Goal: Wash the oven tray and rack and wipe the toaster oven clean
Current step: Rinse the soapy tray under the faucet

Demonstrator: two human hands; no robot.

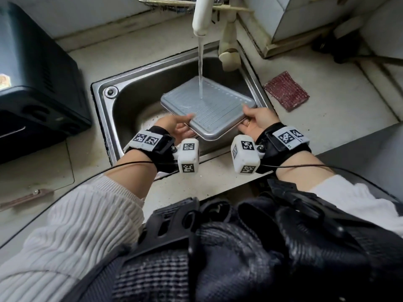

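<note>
Both hands — left hand (174,125), right hand (256,119) — grip the ribbed metal tray (209,105) underwater.

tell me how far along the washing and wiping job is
Done: nothing looks finished yet. In hand: the left hand and right hand hold the tray over the sink, with water from the tap running onto it. Left: the rack is not in view, and the toaster oven sits on the counter with nothing wiping it; the red cloth lies unused beside the sink.
</note>
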